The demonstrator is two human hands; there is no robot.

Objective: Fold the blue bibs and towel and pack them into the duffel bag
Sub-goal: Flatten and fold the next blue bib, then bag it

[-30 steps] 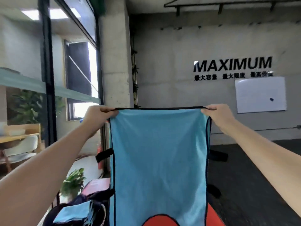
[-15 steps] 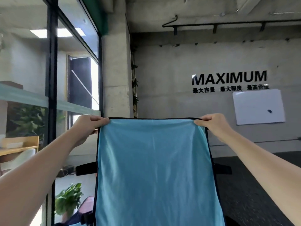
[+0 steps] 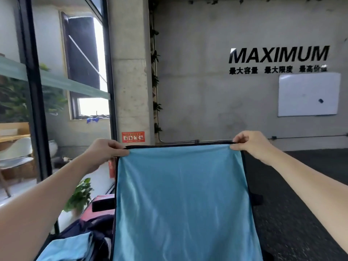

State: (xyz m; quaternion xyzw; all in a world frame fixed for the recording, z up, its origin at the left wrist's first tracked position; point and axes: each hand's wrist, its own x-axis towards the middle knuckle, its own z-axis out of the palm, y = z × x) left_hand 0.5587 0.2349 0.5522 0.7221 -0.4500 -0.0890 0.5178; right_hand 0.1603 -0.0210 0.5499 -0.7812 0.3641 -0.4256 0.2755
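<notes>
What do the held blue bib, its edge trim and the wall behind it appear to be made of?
Blue bib: thin synthetic fabric, probably polyester; it drapes in soft vertical folds with a slight sheen. Edge trim: black woven binding, matte, stitched along the top and sides. Wall: bare grey concrete, mottled and unpainted. The left hand and right hand pinch the top corners.
</notes>
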